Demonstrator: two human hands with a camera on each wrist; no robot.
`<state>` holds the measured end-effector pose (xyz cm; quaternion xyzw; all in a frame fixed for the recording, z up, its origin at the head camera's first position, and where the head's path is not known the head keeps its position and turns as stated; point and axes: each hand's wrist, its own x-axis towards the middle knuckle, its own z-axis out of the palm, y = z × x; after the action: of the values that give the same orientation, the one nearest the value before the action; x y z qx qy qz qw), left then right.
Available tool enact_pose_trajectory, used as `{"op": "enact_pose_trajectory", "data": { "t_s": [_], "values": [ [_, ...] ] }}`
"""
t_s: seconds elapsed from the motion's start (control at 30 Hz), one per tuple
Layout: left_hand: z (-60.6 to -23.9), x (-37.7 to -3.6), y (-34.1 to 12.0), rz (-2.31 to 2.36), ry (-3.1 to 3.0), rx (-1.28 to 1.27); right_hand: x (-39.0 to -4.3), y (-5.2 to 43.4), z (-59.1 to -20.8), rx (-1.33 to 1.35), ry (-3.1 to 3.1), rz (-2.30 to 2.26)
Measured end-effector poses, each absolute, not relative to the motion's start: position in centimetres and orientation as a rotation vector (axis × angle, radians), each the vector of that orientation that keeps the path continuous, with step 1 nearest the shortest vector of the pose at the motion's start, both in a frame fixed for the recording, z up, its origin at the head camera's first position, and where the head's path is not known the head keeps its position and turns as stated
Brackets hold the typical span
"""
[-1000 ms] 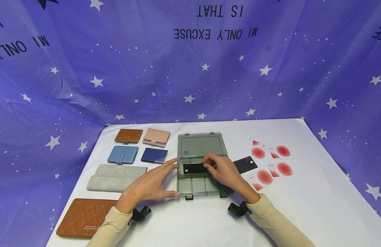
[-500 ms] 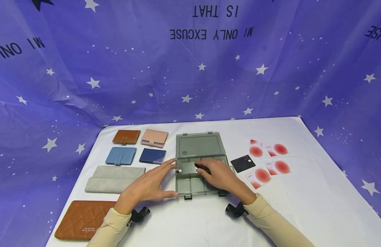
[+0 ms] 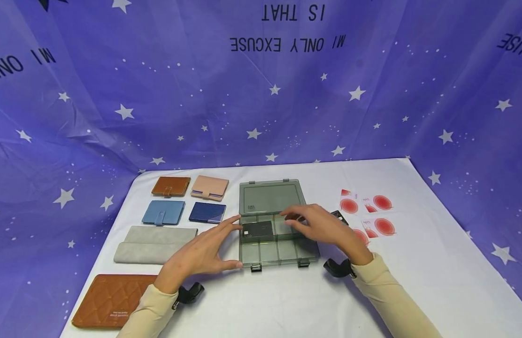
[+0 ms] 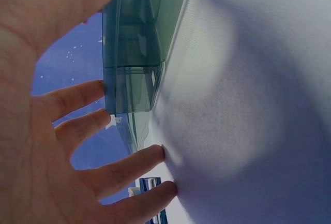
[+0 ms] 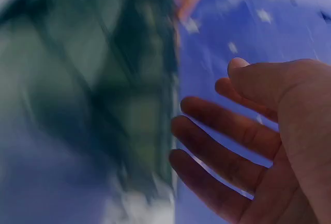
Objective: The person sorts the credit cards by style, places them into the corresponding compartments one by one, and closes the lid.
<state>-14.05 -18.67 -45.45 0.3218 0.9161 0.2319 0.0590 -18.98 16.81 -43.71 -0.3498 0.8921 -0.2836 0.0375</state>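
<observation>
A translucent grey-green compartment box [image 3: 269,253] stands with its lid [image 3: 271,196] folded back. In its left part, a black card [image 3: 257,230] lies across the back row of compartments. My left hand [image 3: 202,253] rests at the box's left side, fingers and thumb spread; in the left wrist view the thumb and fingertips [image 4: 95,87] touch or nearly touch its wall. Above the box's right part hovers my right hand [image 3: 322,227], fingers loosely bent with nothing between them. Another black card [image 3: 339,217] on the table is mostly hidden behind that hand.
Right of the box lie several red-and-white cards [image 3: 378,227]. To the left are a brown wallet [image 3: 171,186], a pink wallet [image 3: 210,187], a light blue wallet [image 3: 164,212], a navy card holder [image 3: 207,212], a grey folded wallet [image 3: 153,246] and a brown quilted pouch [image 3: 113,300].
My right hand placed the black card in the box, let go of it and moved right, toward the other black card. My left hand kept its place by the box.
</observation>
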Motion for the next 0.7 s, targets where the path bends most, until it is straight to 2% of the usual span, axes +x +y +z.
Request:
{"op": "enact_pose_trajectory", "data": {
  "t_s": [0.17,0.4,0.7],
  "values": [
    [-45.6,-14.0,-18.7,0.701,2.777,0.976,-20.8,21.2,-43.5,-0.998,2.750,-0.979],
    [-45.4,-14.3,-18.2,0.681,2.765,0.968,-21.5,26.9,-45.6,-0.862,2.736,-0.938],
    [-45.2,-13.9,-18.4,0.694,2.777,0.952,-21.9,29.6,-46.4,-0.761,2.754,-0.852]
  ]
}}
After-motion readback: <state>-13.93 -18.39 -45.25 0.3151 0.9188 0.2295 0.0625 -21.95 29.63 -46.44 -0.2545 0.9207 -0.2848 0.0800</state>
